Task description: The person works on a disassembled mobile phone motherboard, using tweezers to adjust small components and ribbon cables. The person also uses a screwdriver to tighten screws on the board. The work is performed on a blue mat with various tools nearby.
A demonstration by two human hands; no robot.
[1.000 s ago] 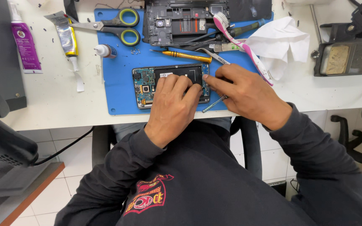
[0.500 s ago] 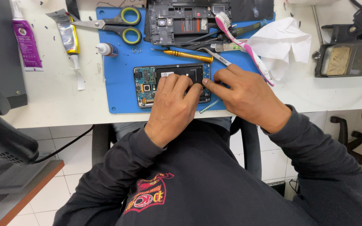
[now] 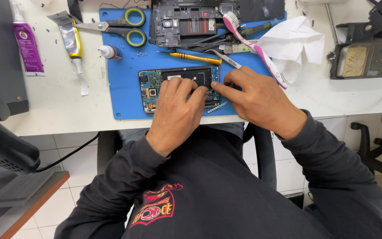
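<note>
— What are the hands doing?

— I see the left hand lying flat, fingers pressed down on the opened phone. The right hand pinches the phone's right edge with its fingertips.

— Where is the phone?

— On the blue mat, near the table's front edge. A yellow screwdriver lies just behind it. Farther back are scissors and a pink toothbrush.

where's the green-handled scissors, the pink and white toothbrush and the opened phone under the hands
green-handled scissors (image 3: 131,27): head view, on the crossing of the dark handles between the two rings
pink and white toothbrush (image 3: 261,54): head view, mid handle
opened phone with bare circuit board (image 3: 151,85): head view, on the exposed board left of the left hand
</note>
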